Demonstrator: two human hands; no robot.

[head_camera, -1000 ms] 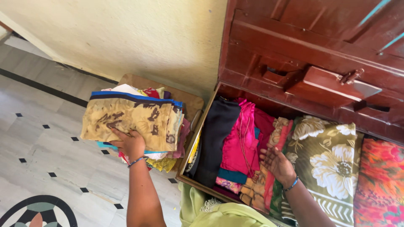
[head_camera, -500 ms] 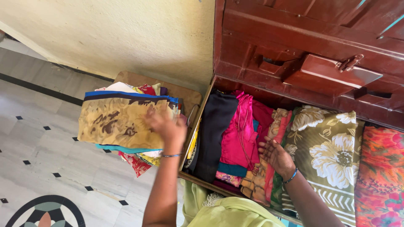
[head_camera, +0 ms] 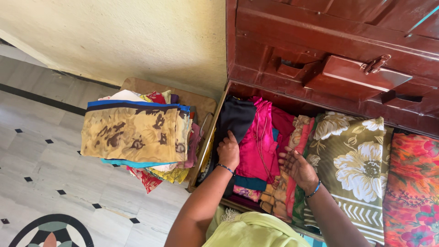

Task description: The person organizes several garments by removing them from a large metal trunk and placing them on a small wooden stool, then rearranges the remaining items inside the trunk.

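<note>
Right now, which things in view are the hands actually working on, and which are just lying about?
In hand:
- left hand pressing on the black folded cloth
- right hand open over the patterned folded cloths
- pink cloth between the two hands
- open wooden trunk holding them

Lying about:
- stack of folded cloths on the small table
- floral cloth
- tiled floor
</note>
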